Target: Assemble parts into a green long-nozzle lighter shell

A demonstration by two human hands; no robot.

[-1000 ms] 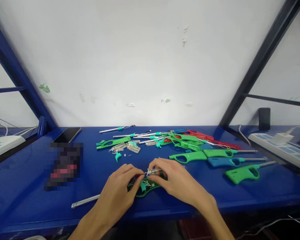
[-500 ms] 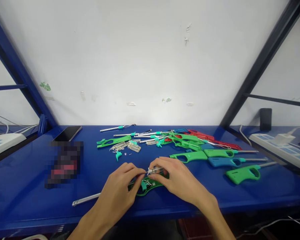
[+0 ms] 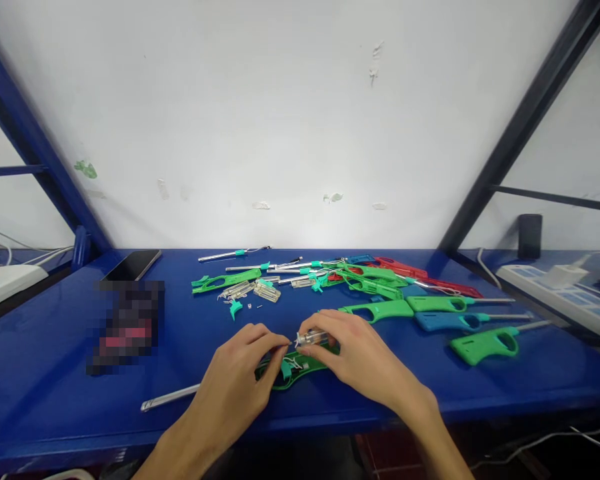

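Note:
Between the thumb and fingers of my right hand (image 3: 373, 357) is a clear lighter fuel tank (image 3: 314, 338), its white-fitted end facing left. My left hand (image 3: 237, 367) is closed in a pinch just off that end; whatever it grips is too small to make out. Under both hands lies an open green lighter shell half (image 3: 300, 381), partly covered by my fingers. Inside it show a teal trigger (image 3: 286, 369) and white wire. A silver lighter tube (image 3: 170, 398) sticks out to the left past my left wrist.
Closed lighters (image 3: 485, 345) lie at the right. Behind my hands are loose shell halves (image 3: 230, 281), metal tubes, clear tanks (image 3: 267, 292) and a teal trigger (image 3: 235, 309). A phone (image 3: 134, 265) and a blurred-out item (image 3: 127, 330) rest at the left. Power strips flank the blue table (image 3: 70, 393).
The whole view has shifted slightly. Both hands keep nearly the same place and grip, the tank still held near the left fingertips.

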